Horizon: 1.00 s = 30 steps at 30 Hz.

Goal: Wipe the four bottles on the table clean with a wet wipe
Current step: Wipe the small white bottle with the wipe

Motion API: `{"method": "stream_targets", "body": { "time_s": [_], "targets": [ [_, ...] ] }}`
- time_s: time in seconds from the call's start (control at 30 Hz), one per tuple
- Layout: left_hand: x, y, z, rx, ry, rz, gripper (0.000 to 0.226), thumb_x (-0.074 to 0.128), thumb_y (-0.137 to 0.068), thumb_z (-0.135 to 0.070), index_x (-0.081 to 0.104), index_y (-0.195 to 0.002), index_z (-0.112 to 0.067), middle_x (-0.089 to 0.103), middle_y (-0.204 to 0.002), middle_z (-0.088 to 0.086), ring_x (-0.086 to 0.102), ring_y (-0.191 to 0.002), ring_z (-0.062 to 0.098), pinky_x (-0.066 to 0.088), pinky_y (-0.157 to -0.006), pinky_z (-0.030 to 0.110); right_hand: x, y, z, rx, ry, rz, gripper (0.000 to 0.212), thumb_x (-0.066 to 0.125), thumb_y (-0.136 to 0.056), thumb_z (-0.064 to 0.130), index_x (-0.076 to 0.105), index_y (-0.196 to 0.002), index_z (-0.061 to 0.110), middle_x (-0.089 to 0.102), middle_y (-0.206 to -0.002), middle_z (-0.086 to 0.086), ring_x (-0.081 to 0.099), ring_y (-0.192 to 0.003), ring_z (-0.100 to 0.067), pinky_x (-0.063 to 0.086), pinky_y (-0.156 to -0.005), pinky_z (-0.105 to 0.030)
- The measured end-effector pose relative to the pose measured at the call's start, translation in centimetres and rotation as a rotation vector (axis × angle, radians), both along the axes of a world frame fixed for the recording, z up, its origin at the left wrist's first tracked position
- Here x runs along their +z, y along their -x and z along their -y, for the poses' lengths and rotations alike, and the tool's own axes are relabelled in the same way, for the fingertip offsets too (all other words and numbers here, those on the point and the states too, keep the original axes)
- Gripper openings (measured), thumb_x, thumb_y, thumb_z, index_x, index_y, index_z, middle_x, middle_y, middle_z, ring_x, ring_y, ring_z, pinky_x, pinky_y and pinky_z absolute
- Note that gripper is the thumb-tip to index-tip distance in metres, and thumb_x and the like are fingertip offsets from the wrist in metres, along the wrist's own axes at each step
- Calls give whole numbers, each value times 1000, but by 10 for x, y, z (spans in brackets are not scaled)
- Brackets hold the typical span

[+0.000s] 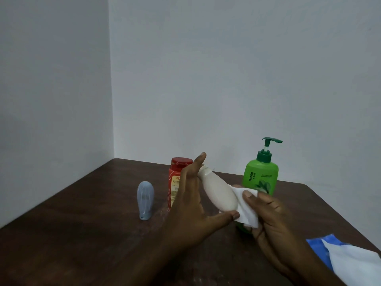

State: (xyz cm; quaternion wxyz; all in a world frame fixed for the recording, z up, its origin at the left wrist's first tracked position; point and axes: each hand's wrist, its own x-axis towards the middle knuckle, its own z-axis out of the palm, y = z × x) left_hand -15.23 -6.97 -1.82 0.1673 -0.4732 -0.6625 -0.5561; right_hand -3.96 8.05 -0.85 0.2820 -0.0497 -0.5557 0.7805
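With wide-spread left hand (188, 203), pinches tilted white bottle (219, 193) between fingertip at neck and thumb at base, above table (82, 234). With curled right hand (268, 217), presses wipe (246, 211) to its right side.

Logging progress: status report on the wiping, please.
Left grip holds white bottle, tilted. Right grip presses wipe on its base. Nothing in the way.

Plain home-like room: dark wooden table (82, 234) in a corner of 2 bare white walls (226, 79).
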Motion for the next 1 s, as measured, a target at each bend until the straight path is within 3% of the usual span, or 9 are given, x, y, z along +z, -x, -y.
{"method": "stream_targets", "body": {
  "time_s": [0.13,0.23,0.37,0.47,0.57,0.7,0.8,0.9,1.0],
  "targets": [
    [-2,7,-1,24,-8,-34,128,97,-62,-44,6,-148,-68,24,-152,-34,31,-141,-9,28,-105,0,-1,-3,6,33,-65,42,39,67,-78,5,71,-117,2,76,-99,-24,73,-62,-20,57,-50,-22],
    [1,11,-1,7,-1,-49,124,96,-65,-45,10,-152,-64,34,-151,-25,40,-139,-1,38,-107,11,-1,0,3,-16,-14,10,41,70,-75,4,72,-116,1,76,-105,-22,77,-77,-29,62,-58,-26],
    [3,22,-1,46,14,-99,106,91,-72,-47,29,-157,-44,50,-132,-16,52,-127,4,46,-104,18,-2,5,-8,-178,6,-16,31,69,-82,5,72,-111,-6,77,-91,-15,73,-62,-13,57,-53,-20],
    [2,23,-2,141,20,-197,67,88,-77,-42,57,-136,-34,50,-122,-19,51,-120,-3,47,-96,14,-4,6,-11,-273,-40,-18,54,90,-65,36,78,-106,2,79,-102,-12,78,-80,-19,60,-61,-21],
    [3,18,-2,149,-16,-166,50,91,-74,-39,63,-114,-27,53,-113,-18,54,-111,-2,46,-84,6,-5,5,-9,-275,-111,-8,39,79,-75,18,77,-113,9,78,-96,-9,73,-72,-11,56,-59,-16],
    [2,12,-2,147,-21,-119,46,90,-74,-46,56,-102,-35,56,-103,-23,57,-102,0,49,-73,11,-6,2,-7,-327,-294,2,31,77,-78,10,81,-105,26,79,-107,4,72,-91,-8,61,-82,-23],
    [-1,3,-3,103,-70,-75,44,89,-73,-46,57,-99,-31,60,-98,-19,61,-97,6,51,-69,16,-6,1,-7,-357,-312,0,31,74,-83,-5,81,-96,21,81,-97,2,73,-81,-6,60,-74,-19],
    [2,-3,-2,69,-116,-73,42,91,-74,-38,60,-101,-27,61,-99,-18,62,-96,8,49,-72,13,-8,2,-4,-345,-294,-1,21,73,-84,-4,83,-89,14,79,-82,-10,73,-72,-15,58,-62,-19],
    [5,-6,-1,25,-192,-89,41,91,-76,-30,62,-105,-25,62,-104,-17,65,-100,11,53,-78,19,-7,0,2,-255,-156,-23,14,68,-87,-5,77,-97,-4,76,-77,-15,71,-61,-12,54,-52,-16]
  ]
}}
